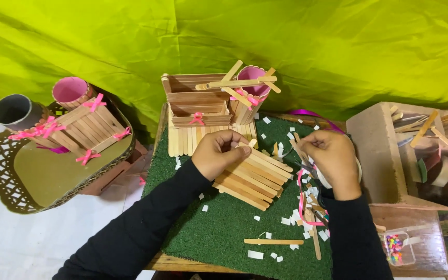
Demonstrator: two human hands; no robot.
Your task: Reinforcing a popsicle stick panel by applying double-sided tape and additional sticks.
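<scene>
My left hand (220, 152) grips the top edge of a flat panel of glued wooden craft sticks (252, 179), held tilted over a green turf mat (219, 228). My right hand (332, 157) is closed on a thin pink ribbon (301, 199) that hangs down in a loop; dark scissors seem to sit under its fingers. Both arms wear black sleeves. Behind my hands stands a craft-stick organiser (198, 109) with pink bows and a pink tube (252, 85) topped with loose sticks.
White paper scraps and loose sticks (273, 241) litter the mat. At left, a gold lace-edged tray (42, 171) carries another stick holder with pink and grey tubes. At right, a box (385, 155) of sticks and tape, and a small clear bead box (397, 249). Yellow-green cloth hangs behind.
</scene>
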